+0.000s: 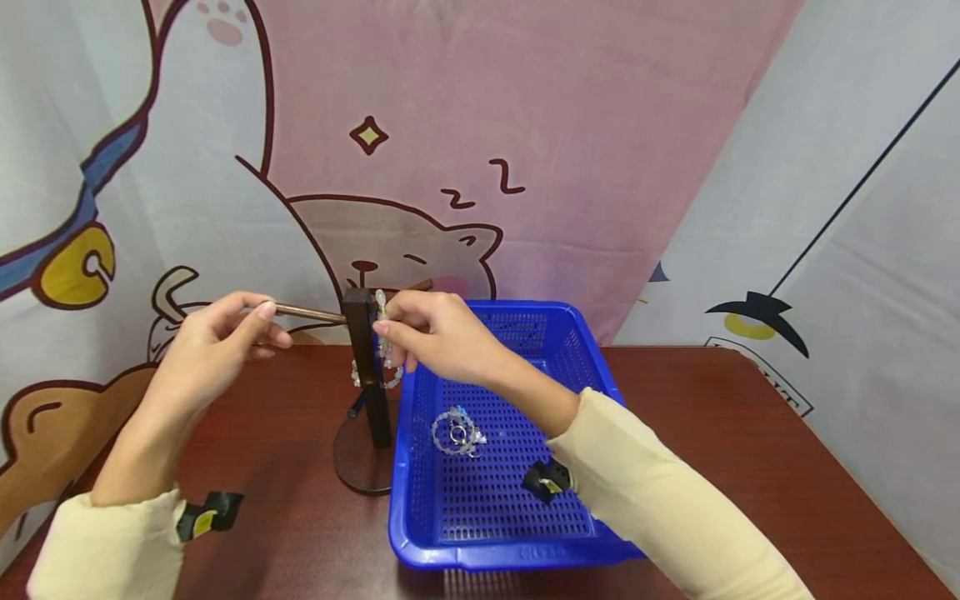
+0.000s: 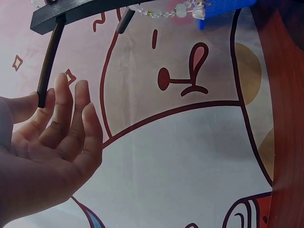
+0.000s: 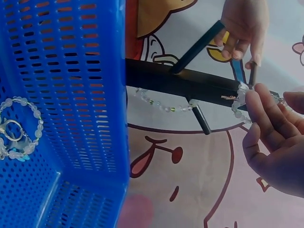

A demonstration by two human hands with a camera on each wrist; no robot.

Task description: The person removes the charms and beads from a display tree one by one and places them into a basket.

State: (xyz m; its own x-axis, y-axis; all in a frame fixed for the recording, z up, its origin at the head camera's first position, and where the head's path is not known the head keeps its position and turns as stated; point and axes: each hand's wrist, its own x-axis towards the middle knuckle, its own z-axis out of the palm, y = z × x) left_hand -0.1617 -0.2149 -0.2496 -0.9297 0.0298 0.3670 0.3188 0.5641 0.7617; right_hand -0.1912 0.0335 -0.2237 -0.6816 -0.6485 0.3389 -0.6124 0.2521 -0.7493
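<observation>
A dark stand with a round base and several side pegs stands just left of the blue basket. My left hand pinches the tip of an upper peg between thumb and forefinger, its other fingers loosely bent. At the top of the post, my right hand pinches a clear beaded bracelet; the fingers partly hide it. Lower on the stand, a second beaded bracelet hangs from another peg. A short lower peg sticks out toward me with nothing on it.
The blue plastic basket sits beside the stand, under my right forearm. Inside it lie a beaded bracelet and small trinkets with a ring. Everything rests on a reddish-brown table, with a cartoon-printed cloth behind.
</observation>
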